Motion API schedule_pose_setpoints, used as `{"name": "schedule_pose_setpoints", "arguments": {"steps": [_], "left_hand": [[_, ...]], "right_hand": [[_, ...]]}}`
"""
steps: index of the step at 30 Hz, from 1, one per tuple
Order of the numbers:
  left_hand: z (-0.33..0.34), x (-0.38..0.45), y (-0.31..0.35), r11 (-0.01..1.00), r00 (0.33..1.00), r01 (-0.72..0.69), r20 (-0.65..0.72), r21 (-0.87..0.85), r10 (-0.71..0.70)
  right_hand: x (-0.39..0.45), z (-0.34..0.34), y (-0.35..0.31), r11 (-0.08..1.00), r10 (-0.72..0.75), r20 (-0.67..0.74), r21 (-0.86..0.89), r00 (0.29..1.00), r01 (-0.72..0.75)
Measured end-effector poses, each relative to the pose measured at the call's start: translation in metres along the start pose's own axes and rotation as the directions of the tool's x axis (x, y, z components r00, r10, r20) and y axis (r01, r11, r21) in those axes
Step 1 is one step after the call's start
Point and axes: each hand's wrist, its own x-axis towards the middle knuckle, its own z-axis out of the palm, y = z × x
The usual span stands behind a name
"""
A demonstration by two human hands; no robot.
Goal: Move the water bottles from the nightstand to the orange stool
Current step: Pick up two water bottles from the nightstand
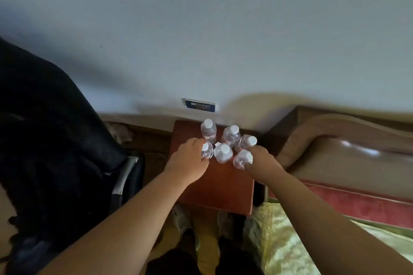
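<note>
Both arms reach out (elbows bent), left hand (pixel 190 158) and right hand (pixel 260 159) each gripping a bottle.

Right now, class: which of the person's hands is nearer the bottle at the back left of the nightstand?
Left. The left hand grips a front bottle just before the back-left bottle; the right hand is across the cluster, at the front-right bottle.

Padded brown leather headboard with carved wooden frame (pixel 348 140) as landmark. Below it, pale green patterned bedspread (pixel 288 236). Far left of it, black fabric bag (pixel 51 140). Up-left, blue-and-white wall plate (pixel 199 105).
</note>
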Motion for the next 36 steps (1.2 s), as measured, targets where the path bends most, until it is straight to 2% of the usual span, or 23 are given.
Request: {"name": "schedule_pose_setpoints", "arguments": {"steps": [3, 6, 11, 18, 22, 27, 31, 36], "left_hand": [[0.008, 0.018, -0.002, 0.999, 0.999, 0.033, -0.013, -0.014, -0.033], [0.016, 0.027, -0.002, 0.997, 0.996, 0.082, 0.046, 0.011, -0.083], [0.03, 0.034, -0.005, 0.995, 0.989, 0.1, 0.11, 0.024, -0.102], [0.041, 0.03, -0.006, 0.996, 0.988, 0.091, 0.12, 0.022, -0.093], [0.041, 0.021, -0.003, 0.998, 0.992, 0.064, 0.108, -0.019, -0.061], [0.034, 0.009, 0.003, 0.989, 0.996, -0.036, 0.075, -0.145, 0.047], [0.029, 0.002, 0.011, 0.938, 0.987, -0.087, 0.098, -0.336, 0.127], [0.024, -0.005, 0.017, 0.866, 0.967, -0.216, 0.023, -0.45, 0.253]], "right_hand": [[0.019, 0.011, 0.007, 1.0, 0.028, 0.027, 0.0, 0.999, -0.028], [0.026, 0.018, 0.011, 0.997, 0.074, 0.068, -0.035, 0.995, -0.071], [0.04, 0.036, 0.021, 0.998, 0.054, 0.079, -0.016, 0.995, -0.053], [0.033, 0.045, 0.024, 0.996, 0.082, -0.079, 0.039, 0.994, -0.079], [0.024, 0.041, 0.021, 0.999, 0.04, -0.082, 0.024, 0.996, -0.038], [-0.007, 0.012, -0.008, 0.993, -0.029, -0.197, 0.104, 0.98, 0.05], [-0.042, -0.01, -0.038, 0.963, -0.154, -0.254, 0.179, 0.955, 0.202], [-0.067, -0.032, -0.07, 0.919, -0.259, -0.247, 0.234, 0.934, 0.317]]}}
